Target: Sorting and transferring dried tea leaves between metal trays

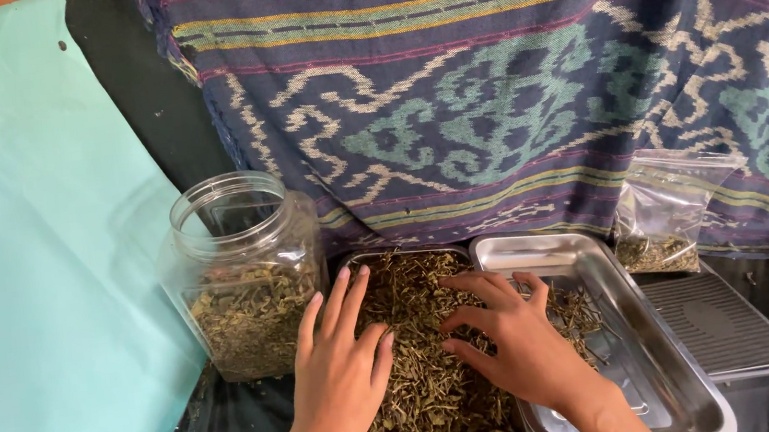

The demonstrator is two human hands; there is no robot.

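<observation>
Head view, single frame. Both hands work in a steel tray (344,271) heaped with dried green-brown leaves and stems (427,375), lower centre of the frame.

Left hand (339,371): lies flat, palm down, fingers spread, on the left part of the heap. It grips nothing.

Right hand (515,341): palm down, fingers bent and raking into the heap just right of centre, fingertips pointing to frame left. Whether any stem is pinched under the fingertips cannot be told.

Surroundings: a second steel tray (651,350) touches the first on its right, mostly bare metal, with a small scatter of the dried leaves at its near-left side. A clear plastic jar (241,271), lid off, partly filled with the same dried material, stands just left of the full tray. A clear bag (664,213) holding a little of it leans on the patterned woven cloth (505,86) at centre right. A dark ribbed lid (720,322) lies at lower right.

Judgement on technique: the work appears to be sorting or spreading the leaves. The flat hand would best hold the pile steady with light pressure while the curled fingers draw thin layers aside; brittle leaf crumbles under a hard press. Short strokes, kept within the rim, would limit spill onto the dark sheet below.
</observation>
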